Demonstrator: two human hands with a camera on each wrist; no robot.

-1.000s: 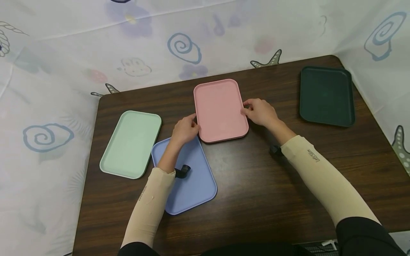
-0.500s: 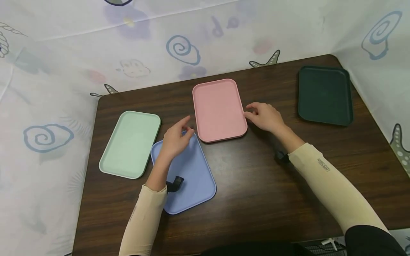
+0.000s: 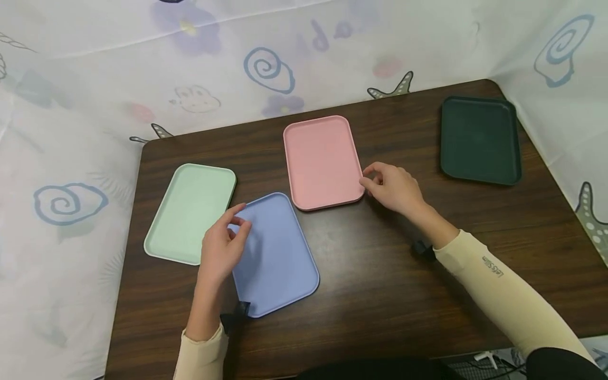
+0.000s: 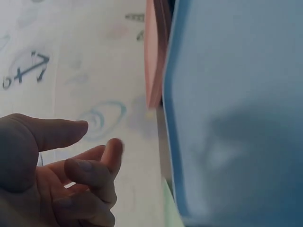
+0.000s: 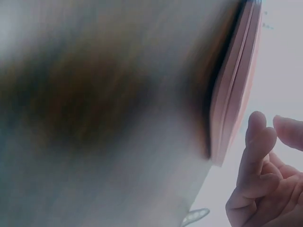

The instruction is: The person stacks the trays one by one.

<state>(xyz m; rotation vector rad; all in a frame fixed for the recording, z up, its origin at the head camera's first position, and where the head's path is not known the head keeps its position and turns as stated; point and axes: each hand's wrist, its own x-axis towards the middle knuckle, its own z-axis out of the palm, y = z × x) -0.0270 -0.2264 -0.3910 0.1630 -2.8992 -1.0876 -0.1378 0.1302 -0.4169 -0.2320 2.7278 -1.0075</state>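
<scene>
My left hand point(image 3: 221, 247) hovers over the left edge of a blue tray point(image 3: 280, 256), fingers loosely bent and holding nothing. Part of a light green tray point(image 3: 182, 214) lies behind that hand. A pink tray point(image 3: 323, 164) rests farther back, near the middle of the table. Close by its right edge is my right hand point(image 3: 395, 189), thumb and fingers loosely bent with nothing between them; whether a fingertip touches the rim I cannot tell. In the right wrist view the edge of the pink tray point(image 5: 232, 94) shows two layers.
A dark green tray point(image 3: 481, 141) lies at the right end of the brown wooden table point(image 3: 380, 295). Patterned white cloth point(image 3: 190, 63) rises behind the table and along its sides. A white object and cables point(image 3: 489, 361) show below the front edge.
My left hand let go of the pink tray's left edge and moved left and toward me, over the blue tray. My right hand loosened from its right edge and shifted slightly nearer. The trays stayed put.
</scene>
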